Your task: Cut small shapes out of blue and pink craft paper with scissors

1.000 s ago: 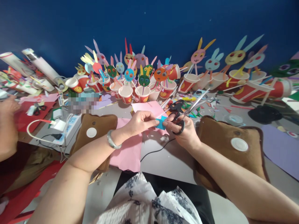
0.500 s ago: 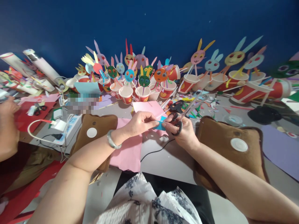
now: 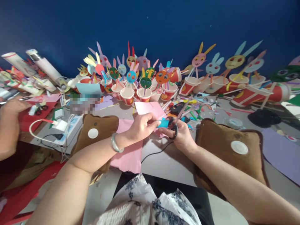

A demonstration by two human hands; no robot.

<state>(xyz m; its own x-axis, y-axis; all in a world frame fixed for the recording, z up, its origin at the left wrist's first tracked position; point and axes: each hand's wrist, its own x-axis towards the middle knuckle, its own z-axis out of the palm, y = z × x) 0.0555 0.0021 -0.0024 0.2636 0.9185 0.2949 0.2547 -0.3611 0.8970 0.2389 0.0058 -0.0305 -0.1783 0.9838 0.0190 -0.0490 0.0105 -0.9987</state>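
A small bright-blue paper piece is pinched in the left hand above the grey table. Beside it, the right hand grips black-handled metal scissors. Colourful paper scraps clutter the space between the hands and red-and-white paper cups.

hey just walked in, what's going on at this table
A person is doing papercraft: the left hand pinches a small piece of blue paper, while the right hand holds scissors, blades pointing away toward the cups. Pink paper lies on the table by the left forearm. Beyond the hands, red and white paper cups with rabbit-eared paper figures stand before a blue wall. At far left, another person's hand is visible.
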